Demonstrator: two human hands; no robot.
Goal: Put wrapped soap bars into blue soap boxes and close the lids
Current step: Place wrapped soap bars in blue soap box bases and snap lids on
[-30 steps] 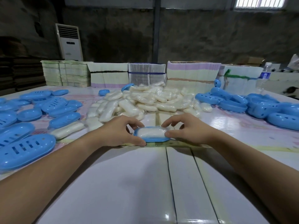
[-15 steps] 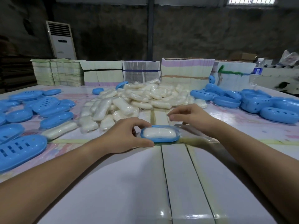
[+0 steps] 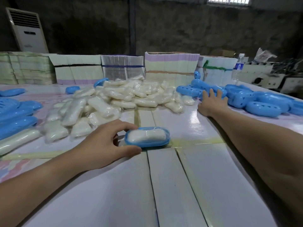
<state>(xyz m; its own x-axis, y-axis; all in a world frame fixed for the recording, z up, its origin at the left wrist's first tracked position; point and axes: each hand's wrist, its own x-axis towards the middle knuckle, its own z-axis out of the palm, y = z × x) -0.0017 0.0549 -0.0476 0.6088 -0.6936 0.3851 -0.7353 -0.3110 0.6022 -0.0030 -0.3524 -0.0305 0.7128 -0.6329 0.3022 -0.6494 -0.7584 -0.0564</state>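
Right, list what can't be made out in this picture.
- Head view: right hand reaches into the blue lids; its fingertips are hidden behind them, so any grip is unclear.
- Left hand covers the soap box's near left end.
- Water bottle label: too small to read.
- Blue pieces at left: cut off by the frame edge.

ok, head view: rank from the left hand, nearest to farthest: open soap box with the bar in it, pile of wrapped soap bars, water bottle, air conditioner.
1. Soap box: the left hand grips its near end.
2. Pile of wrapped soap bars: just beyond, mid-table.
3. Air conditioner and water bottle: both far back, at the left wall and right table edge; too close to rank.
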